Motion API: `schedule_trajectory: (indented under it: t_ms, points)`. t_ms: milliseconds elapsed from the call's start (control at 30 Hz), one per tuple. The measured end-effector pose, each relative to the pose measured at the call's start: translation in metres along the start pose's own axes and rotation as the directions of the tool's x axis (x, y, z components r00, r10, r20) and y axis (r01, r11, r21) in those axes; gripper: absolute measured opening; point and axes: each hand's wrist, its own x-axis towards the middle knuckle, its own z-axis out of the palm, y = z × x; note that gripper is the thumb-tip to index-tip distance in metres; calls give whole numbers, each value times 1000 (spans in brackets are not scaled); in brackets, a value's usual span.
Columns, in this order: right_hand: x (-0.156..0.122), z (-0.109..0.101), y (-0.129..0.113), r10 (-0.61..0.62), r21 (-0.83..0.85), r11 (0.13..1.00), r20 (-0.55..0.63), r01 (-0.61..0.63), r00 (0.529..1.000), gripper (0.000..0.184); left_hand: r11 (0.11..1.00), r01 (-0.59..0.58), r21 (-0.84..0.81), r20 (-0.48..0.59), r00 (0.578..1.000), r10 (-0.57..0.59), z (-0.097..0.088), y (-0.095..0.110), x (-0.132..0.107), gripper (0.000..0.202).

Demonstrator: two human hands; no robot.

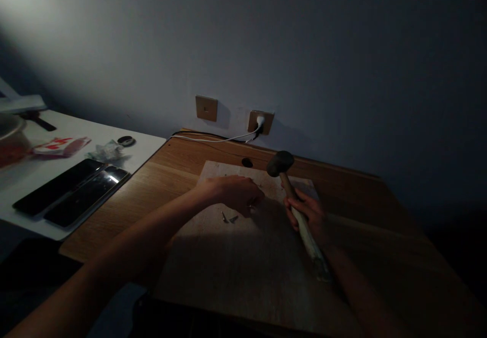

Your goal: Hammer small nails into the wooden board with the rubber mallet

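Note:
My right hand (306,210) is wrapped round the wooden handle of a mallet (300,216), its dark head raised toward the wall side. My left hand (243,194) is closed over the board, fingertips pinched together; a small shiny bit shows at them, too small to name. Beneath both hands lies a pale wooden board (236,267). Two small metal screws or anchors (228,218) rest on it just below my left hand. Shadow covers much of the board's near part.
The board lies on a brown wooden desk (152,191) against the wall. A socket (261,122) there holds plugs with cables. On a white table (148,147) to the left are two dark phone-like slabs (87,196), a crumpled plastic bag (108,151), a red-and-white packet (61,146) and a tape roll (126,140).

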Motion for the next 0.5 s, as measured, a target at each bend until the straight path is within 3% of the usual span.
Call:
schedule_trajectory:
  t_ms: [167,300,433,500]
  points:
    - [-2,1,-3,0,6,1000,6,0,1000,30,999,2,33,-1,1000,-2,7,4,2,18]
    - [0,0,0,10,21,1000,-49,-9,999,32,999,-38,-24,-179,983,33,11,-5,9,16]
    - [1,0,3,-5,65,998,-51,9,999,31,966,-156,-207,-498,866,33,12,-30,26,22]
    - [2,0,2,-9,66,998,-35,11,999,30,953,-163,-256,-540,842,-1,15,-43,34,22]
